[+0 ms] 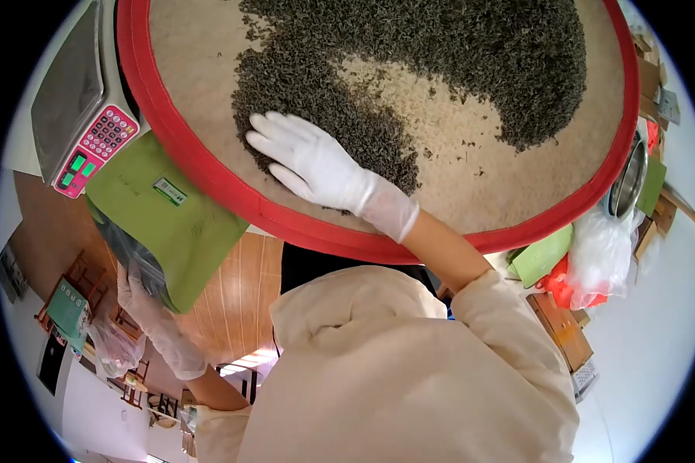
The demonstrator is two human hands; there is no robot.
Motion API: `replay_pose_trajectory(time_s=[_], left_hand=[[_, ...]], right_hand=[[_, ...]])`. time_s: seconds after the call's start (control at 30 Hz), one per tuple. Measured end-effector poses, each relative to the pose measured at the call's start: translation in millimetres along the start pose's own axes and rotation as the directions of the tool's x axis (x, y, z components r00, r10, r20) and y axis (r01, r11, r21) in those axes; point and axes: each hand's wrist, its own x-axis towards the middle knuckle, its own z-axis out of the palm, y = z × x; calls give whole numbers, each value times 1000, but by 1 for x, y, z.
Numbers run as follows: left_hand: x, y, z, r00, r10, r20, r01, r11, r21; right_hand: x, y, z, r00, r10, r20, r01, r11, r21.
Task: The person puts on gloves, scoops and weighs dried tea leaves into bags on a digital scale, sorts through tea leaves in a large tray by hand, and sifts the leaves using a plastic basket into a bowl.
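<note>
My right hand [305,158], in a white glove, lies palm down on a heap of dark, dried tea leaves [309,85] with its fingers stretched out. The leaves spread over a large round tray [185,46] with a red rim. My left hand [148,312], also gloved, is at the lower left against a green bag [174,231] with a dark plastic liner. It grips the bag's side, its fingertips partly hidden. The bag has a small label and hangs beside the tray's rim.
A digital scale [73,116] with a pink keypad stands left of the tray. At the right are a metal bowl [632,177], a clear plastic bag [601,247] and a wooden box [560,328]. Chairs stand on the wooden floor [239,285] at lower left.
</note>
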Motion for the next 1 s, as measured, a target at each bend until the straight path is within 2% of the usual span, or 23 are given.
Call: replay_pose_trajectory(time_s=[0.03,0.07,0.13,0.2,0.27,0.3,0.33,0.4,0.53,0.6,0.63,0.77,0.87,0.93,1.0], left_hand=[[1,3,2,1000,-3,-1,3,1000,-1],[1,6,2,1000,4,10,-4,999,40],[2,10,0,1000,9,10,-10,997,81],[3,14,-3,998,3,62,-14,983,185],[6,17,-8,997,-17,71,0,973,230],[7,19,-8,995,-38,88,12,961,276],[7,22,-7,995,-38,87,13,961,276],[4,39,9,980,65,191,-129,929,346],[14,37,-1,973,-3,231,-68,951,302],[16,29,-5,958,4,287,-62,979,194],[12,24,-6,975,7,222,-55,976,212],[4,26,5,988,1,154,-31,981,190],[4,25,10,986,57,156,-94,966,239],[4,20,8,983,79,165,-112,974,198],[4,17,10,985,76,157,-105,977,185]], right_hand=[[-7,-2,-8,999,8,-34,-7,1000,24],[-16,5,-14,989,9,-148,-3,999,41],[-28,35,-30,945,129,-300,-127,992,24],[-41,53,-41,844,303,-441,-348,937,-21],[-41,65,-43,854,260,-451,-359,921,-149],[-37,66,-41,871,265,-414,-354,923,-152],[-31,67,-38,898,241,-368,-314,937,-154],[-3,72,-38,943,142,-302,-191,972,-137],[73,102,-31,951,-37,-307,-14,987,-162],[96,107,-20,970,-116,-213,55,960,-274],[99,106,-14,973,-162,-163,112,953,-281],[72,79,-8,972,-231,-49,232,972,23],[25,52,-22,968,-251,11,246,956,158],[7,36,-41,987,-103,126,59,950,308],[1,39,-53,995,94,15,-90,874,478]])
